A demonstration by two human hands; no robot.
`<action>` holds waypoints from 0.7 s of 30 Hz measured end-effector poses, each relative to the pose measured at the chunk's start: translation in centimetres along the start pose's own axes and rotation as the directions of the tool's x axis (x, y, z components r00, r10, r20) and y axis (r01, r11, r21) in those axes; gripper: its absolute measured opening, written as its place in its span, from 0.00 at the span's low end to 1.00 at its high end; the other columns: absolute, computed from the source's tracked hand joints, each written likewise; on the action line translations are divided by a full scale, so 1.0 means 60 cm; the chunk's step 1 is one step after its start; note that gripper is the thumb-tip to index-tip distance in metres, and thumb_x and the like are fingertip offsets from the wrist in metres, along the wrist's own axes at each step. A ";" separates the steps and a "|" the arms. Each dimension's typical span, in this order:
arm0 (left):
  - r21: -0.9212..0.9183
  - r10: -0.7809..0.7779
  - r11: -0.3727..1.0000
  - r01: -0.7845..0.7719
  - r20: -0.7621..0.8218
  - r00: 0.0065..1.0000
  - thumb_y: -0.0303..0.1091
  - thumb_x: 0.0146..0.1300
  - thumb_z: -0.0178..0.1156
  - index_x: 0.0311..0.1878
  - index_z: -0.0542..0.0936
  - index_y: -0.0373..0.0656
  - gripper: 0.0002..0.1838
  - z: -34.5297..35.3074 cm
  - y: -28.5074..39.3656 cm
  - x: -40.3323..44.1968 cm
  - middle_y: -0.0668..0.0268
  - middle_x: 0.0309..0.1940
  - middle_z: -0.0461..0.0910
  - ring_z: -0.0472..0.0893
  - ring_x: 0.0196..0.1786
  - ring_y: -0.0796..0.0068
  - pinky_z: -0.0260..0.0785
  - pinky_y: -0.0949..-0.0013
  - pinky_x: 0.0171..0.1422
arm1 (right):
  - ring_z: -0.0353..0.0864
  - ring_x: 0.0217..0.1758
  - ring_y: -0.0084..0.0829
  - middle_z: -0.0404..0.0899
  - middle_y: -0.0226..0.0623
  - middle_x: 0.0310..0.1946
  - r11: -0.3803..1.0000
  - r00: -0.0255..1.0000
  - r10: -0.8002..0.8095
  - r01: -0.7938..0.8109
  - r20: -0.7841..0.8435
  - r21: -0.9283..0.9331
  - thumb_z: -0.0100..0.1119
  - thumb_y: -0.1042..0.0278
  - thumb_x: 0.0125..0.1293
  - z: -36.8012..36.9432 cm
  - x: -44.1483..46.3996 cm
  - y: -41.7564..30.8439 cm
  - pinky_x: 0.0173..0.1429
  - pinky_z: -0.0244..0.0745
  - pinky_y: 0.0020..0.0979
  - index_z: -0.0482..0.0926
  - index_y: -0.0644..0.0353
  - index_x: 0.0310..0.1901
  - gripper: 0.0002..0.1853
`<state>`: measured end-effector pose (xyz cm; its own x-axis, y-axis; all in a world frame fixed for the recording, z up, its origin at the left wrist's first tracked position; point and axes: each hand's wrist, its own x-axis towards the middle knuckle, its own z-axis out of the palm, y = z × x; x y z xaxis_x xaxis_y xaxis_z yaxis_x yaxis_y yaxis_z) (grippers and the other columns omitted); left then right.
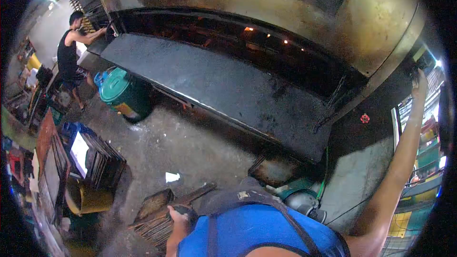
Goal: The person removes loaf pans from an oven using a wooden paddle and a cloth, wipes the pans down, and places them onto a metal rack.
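Observation:
At the lower middle, close to the front of the body, my left hand (180, 214) is closed around a dark bundle (187, 212) that is too unclear to name. Stacked flat trays (154, 223) lie just beside and below it. My right arm stretches up along the right edge, and my right hand (420, 84) is raised against a dark part beside the oven wall. Its fingers are small and dim, and what they touch cannot be made out. A long dark metal shelf (204, 78) runs in front of the oven opening (257, 43), where small orange glows show.
A co-worker (71, 52) in dark clothes reaches toward the oven's far left end. A green lidded drum (115, 85) stands below the shelf. Upright trays (102, 157) and a yellow container (88, 197) are at lower left. A red valve wheel (364, 118) is at right.

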<state>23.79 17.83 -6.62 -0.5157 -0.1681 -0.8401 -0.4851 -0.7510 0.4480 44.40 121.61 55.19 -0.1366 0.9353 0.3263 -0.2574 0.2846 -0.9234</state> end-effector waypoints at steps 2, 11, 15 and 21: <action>-0.001 -0.001 1.000 0.001 0.013 1.000 0.66 0.69 0.47 0.32 0.76 0.49 0.28 0.013 0.003 -0.005 0.66 0.25 0.78 0.77 0.28 0.60 0.73 0.51 0.36 | 0.77 0.54 0.33 0.78 0.37 0.54 1.000 0.998 0.009 -0.009 0.065 0.003 0.63 0.58 0.63 -0.010 0.019 0.000 0.62 0.66 0.36 0.77 0.57 0.54 0.20; 0.137 0.128 0.968 -0.209 0.443 0.887 0.62 0.70 0.51 0.48 0.77 0.46 0.26 0.238 0.059 -0.113 0.67 0.34 0.80 0.80 0.32 0.65 0.74 0.61 0.37 | 0.76 0.51 0.28 0.79 0.34 0.49 0.693 0.740 -0.388 0.627 0.550 -0.355 0.62 0.67 0.66 0.284 -0.565 -0.003 0.59 0.72 0.30 0.75 0.59 0.59 0.20; 0.319 -0.021 0.927 -0.198 0.571 0.821 0.60 0.70 0.54 0.49 0.77 0.43 0.26 0.427 0.080 -0.276 0.63 0.35 0.80 0.82 0.37 0.65 0.76 0.61 0.42 | 0.74 0.63 0.50 0.77 0.49 0.59 0.587 0.183 0.217 0.760 0.959 -0.277 0.68 0.44 0.53 0.392 -0.834 0.083 0.67 0.66 0.48 0.74 0.60 0.61 0.38; 0.523 -0.197 0.819 -0.234 0.641 0.742 0.61 0.70 0.53 0.55 0.74 0.36 0.32 0.589 0.060 -0.384 0.59 0.42 0.79 0.81 0.44 0.64 0.75 0.60 0.47 | 0.71 0.63 0.56 0.56 0.49 0.71 0.666 -0.008 0.377 0.697 0.926 -0.265 0.62 0.46 0.62 0.406 -1.033 0.221 0.64 0.72 0.54 0.51 0.34 0.76 0.44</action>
<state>8.93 41.57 25.17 -0.7398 0.4320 -0.5158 -0.6461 -0.2420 0.7239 26.15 62.31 27.64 -0.9820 -0.0946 -0.1635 -0.0130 0.8974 -0.4409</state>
